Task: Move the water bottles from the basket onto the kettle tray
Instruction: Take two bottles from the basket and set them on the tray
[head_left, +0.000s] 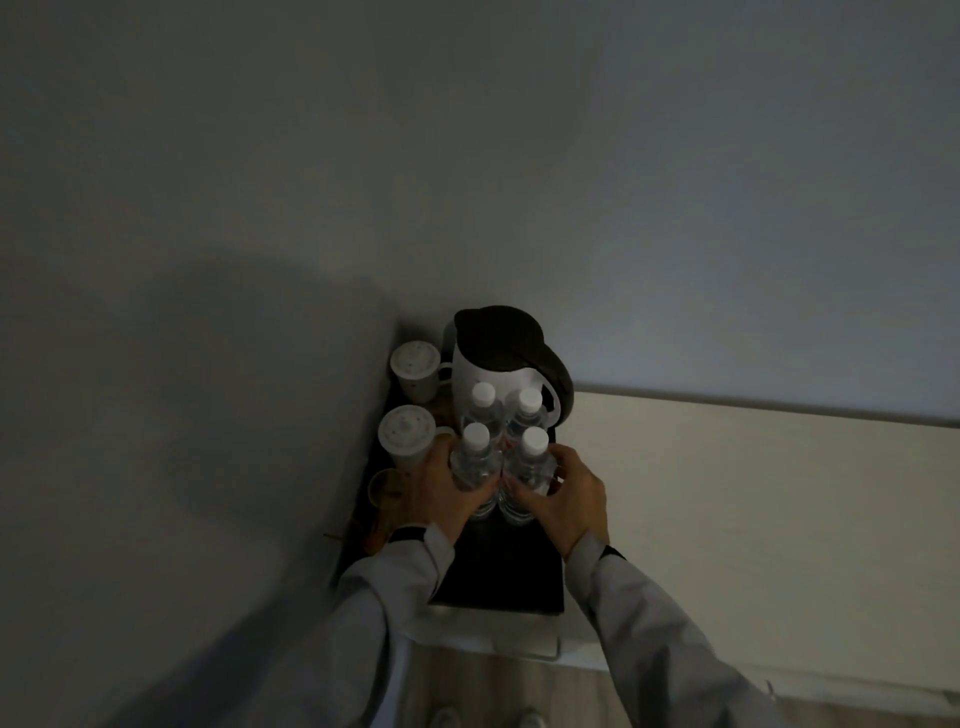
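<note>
Here, in the head view, four water bottles stand on the dark kettle tray (519, 577), close together in a little square just in front of the white kettle (493, 364). Two are at the back, next to the kettle. Two are at the front, and each hand is on one of them. No basket shows in this view.

The left hand (441, 493) is wrapped around the front left bottle (475, 467). Its fingers curl around the middle of the bottle, under the white cap. The right hand (566, 493) is wrapped around the front right bottle (532, 467) in the same way, with the fingers bent around its side and the thumb near the top. The two front bottles touch or almost touch each other.

The bottles look full, so I think they are a bit heavy. The clear plastic is thin and would bend if squeezed hard. It is smooth too, so it could slip. The best place to hold is the fat middle part, which is where the hands are.

Both arms reach forward from below, in grey sleeves, with the wrists bent a little inward toward each other. Two cups with lids (408, 436) stand on the left, very near the left hand, so that hand should be careful not to bump them.

The room is dim, so small things are hard to see.
</note>
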